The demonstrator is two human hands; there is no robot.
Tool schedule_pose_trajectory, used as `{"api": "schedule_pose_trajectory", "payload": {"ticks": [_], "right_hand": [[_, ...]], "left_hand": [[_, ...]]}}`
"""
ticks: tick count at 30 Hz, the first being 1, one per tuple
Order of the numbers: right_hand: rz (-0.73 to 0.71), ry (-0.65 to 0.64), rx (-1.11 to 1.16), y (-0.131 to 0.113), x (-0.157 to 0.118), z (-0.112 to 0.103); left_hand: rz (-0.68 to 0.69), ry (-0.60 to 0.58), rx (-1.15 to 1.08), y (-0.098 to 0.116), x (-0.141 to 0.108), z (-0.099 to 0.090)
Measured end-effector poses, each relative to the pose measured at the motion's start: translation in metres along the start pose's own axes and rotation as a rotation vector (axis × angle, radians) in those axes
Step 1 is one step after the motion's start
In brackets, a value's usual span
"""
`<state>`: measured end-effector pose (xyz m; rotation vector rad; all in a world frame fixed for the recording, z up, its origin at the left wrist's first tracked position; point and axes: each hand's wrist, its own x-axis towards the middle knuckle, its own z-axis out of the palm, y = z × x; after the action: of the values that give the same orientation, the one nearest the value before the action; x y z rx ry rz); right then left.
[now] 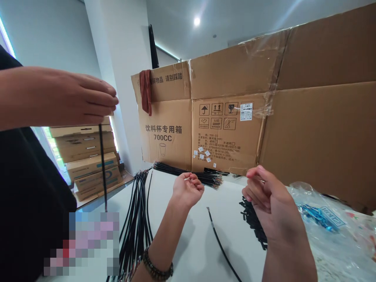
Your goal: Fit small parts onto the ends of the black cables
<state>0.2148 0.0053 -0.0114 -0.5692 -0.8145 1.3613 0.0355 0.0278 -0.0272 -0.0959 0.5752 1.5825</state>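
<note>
My left hand, a beaded bracelet on its wrist, is raised over the white table with its fingers curled in. Whatever it may hold is too small to tell. My right hand is up at the right, thumb and fingers pinched together; anything between the fingertips cannot be made out. Between and below my hands, a single black cable with a stripped end lies on the table. A bundle of black cables is left of my left hand, and another bundle lies behind it. Short black pieces are beside my right hand.
At the left, another person's hand has a black cable hanging below it. Large cardboard panels stand along the back. Clear plastic bags with blue items lie at the right. Stacked boxes are at the left back.
</note>
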Motion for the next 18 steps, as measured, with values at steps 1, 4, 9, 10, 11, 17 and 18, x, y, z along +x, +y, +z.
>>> {"api": "schedule_pose_trajectory", "payload": {"ticks": [1,4,9,10,11,17,18], "right_hand": [[0.006,-0.013,-0.027,0.001,0.001,0.000],[0.006,-0.015,-0.085,0.002,0.002,-0.003],[-0.041,0.041,-0.128,-0.007,-0.003,-0.012],[-0.057,0.071,-0.128,-0.010,-0.005,-0.013],[-0.069,0.105,-0.123,-0.013,-0.007,-0.014],[-0.080,0.279,-0.093,-0.028,-0.018,-0.010],[-0.082,0.281,-0.098,-0.030,-0.019,-0.010]], "left_hand": [[0.000,-0.001,0.003,0.000,0.000,0.000],[0.005,-0.005,0.017,0.000,0.000,0.000],[-0.011,-0.020,0.071,-0.016,0.001,0.000],[-0.032,-0.023,0.089,-0.022,0.000,-0.001],[-0.063,-0.023,0.110,-0.029,-0.002,-0.002],[-0.335,-0.016,0.241,-0.071,-0.024,-0.004],[-0.360,-0.020,0.250,-0.075,-0.028,-0.004]]}}
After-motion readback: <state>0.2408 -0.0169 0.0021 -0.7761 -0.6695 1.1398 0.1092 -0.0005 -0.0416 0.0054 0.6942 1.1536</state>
